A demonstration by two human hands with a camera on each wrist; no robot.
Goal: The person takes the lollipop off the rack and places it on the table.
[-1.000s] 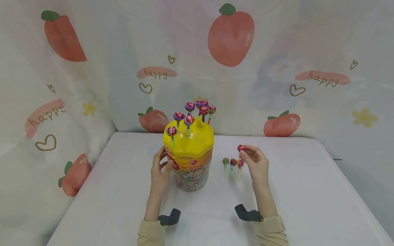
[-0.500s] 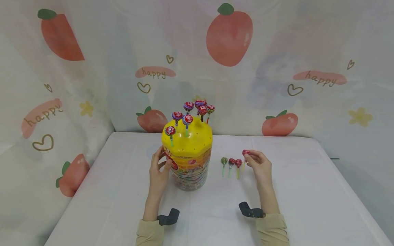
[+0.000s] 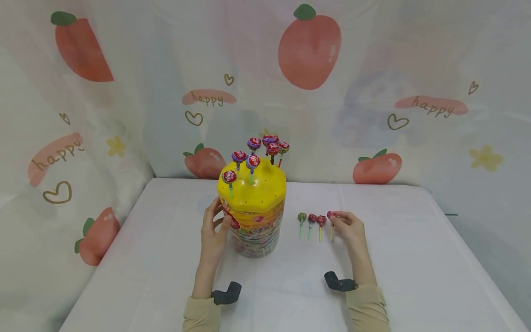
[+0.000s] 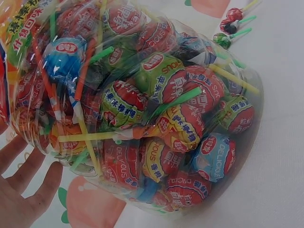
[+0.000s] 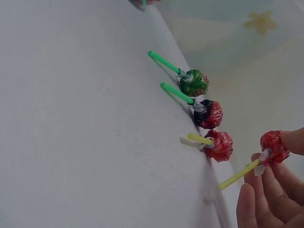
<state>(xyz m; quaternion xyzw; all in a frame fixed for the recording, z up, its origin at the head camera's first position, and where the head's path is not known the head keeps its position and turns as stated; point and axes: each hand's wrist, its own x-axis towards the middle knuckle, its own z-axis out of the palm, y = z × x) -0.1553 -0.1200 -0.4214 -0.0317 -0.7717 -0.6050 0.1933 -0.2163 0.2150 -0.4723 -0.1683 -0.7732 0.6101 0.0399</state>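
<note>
My left hand point(image 3: 215, 235) rests against the left side of a clear jar point(image 3: 259, 237) with a yellow lid point(image 3: 265, 191). In the left wrist view its spread fingers point(image 4: 45, 183) touch the jar wall, behind which many wrapped lollipops point(image 4: 173, 123) show. Several lollipops point(image 3: 252, 162) stand upright in the lid's holes. My right hand point(image 3: 350, 230) pinches a red-wrapped lollipop point(image 5: 274, 146) by its head, its yellow stick pointing toward me. Left of that hand lie a green lollipop point(image 3: 302, 216), a dark red lollipop point(image 3: 312, 218) and a red lollipop point(image 3: 321, 220) in a row.
A white cloth covers the table point(image 3: 415, 258). Behind it hangs a patterned curtain point(image 3: 257, 55) with printed fruit and hearts. Black wrist mounts point(image 3: 227, 293) are strapped to both forearms. The tall jar stands left of the row of lollipops.
My right hand has moved right and down with its lollipop, from above the row to its right end. The left hand stays against the jar.
</note>
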